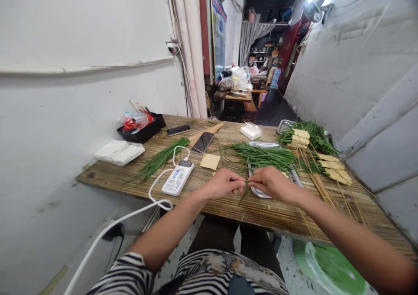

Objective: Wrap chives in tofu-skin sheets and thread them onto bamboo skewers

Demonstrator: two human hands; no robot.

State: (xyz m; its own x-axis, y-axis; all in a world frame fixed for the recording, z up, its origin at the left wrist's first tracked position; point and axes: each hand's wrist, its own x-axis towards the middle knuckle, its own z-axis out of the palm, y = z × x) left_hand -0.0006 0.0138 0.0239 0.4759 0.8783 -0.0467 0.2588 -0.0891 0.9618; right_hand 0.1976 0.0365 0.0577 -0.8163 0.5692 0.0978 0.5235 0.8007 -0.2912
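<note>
My left hand (227, 184) and my right hand (271, 182) meet over the front of the wooden table, fingertips closed in a pinch. A thin green chive strand (243, 195) runs between them and hangs below the fingers. Under my right hand is a metal tray (296, 179), partly hidden, with a pile of long green chives (266, 154) across it. A square, pale yellow sheet (210, 161), like tofu skin, lies flat just beyond my left hand. More chives (165, 157) form a bundle farther left.
A white power bank (178, 179) with a cable lies left, near two phones (202, 142) (178, 130) and bare skewers (209, 129). Skewered yellow pieces (335, 168) and greens (315, 133) fill the right. Tissues (119, 152) and a black box (142, 133) stand by the left wall.
</note>
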